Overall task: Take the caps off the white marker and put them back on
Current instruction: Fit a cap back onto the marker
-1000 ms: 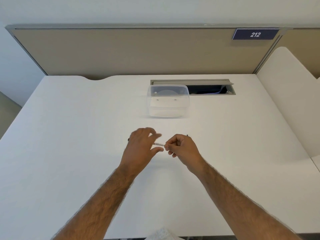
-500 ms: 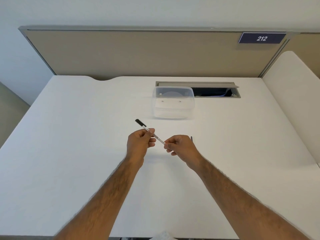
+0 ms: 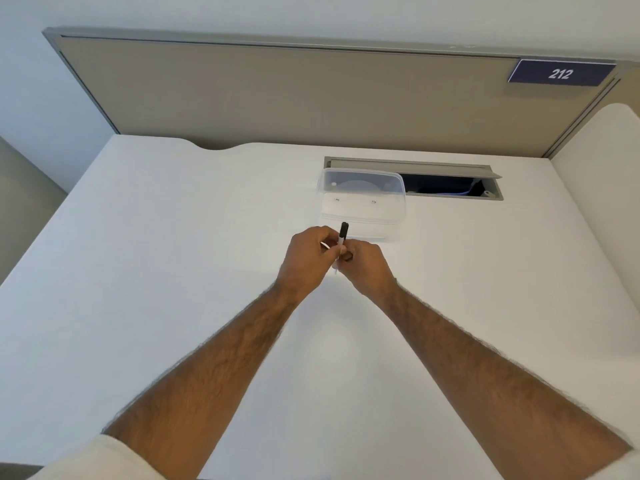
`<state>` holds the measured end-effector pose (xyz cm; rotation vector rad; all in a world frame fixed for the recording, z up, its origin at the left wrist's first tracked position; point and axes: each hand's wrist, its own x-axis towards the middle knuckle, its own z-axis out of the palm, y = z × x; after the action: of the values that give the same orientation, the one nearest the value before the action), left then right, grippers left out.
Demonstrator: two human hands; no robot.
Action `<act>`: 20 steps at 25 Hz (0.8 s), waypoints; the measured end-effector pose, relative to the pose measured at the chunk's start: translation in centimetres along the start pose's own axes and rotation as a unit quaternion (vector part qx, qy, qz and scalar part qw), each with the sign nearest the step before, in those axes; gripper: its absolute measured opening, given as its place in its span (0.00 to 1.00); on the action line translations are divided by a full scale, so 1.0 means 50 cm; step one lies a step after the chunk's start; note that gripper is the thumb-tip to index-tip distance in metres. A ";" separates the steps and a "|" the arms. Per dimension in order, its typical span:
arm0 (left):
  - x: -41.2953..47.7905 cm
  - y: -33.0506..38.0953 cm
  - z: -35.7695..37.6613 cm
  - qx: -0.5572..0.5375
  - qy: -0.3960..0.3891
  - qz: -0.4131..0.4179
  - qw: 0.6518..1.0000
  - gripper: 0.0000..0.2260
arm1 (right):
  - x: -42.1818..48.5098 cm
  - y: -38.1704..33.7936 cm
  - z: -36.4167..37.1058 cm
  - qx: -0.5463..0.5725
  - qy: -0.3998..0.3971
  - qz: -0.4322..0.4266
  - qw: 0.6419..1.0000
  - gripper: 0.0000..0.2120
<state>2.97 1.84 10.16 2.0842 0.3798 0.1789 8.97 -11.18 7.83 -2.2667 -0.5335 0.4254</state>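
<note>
Marker [image 3: 341, 244] upright, pinched between both hands

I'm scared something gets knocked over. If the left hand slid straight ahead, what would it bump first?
Probably the clear plastic container just beyond the left hand on the white desk, though depth is hard to judge.

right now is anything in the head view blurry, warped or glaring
Head view: even, soft light, no harsh glare on the white desk; only faint shadows under the forearms. Wide-angle warp bows the beige partition panel. The thin white marker with a black cap between the left hand and right hand is slightly soft.
</note>
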 end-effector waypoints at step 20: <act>-0.003 -0.071 0.044 0.066 -0.062 -0.015 0.996 0.04 | 0.000 0.077 0.054 -0.059 -0.025 -0.018 0.998 0.05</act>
<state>2.76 1.70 5.99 2.2055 0.3547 0.0055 8.67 -11.98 3.18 -2.3601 -0.6378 0.4435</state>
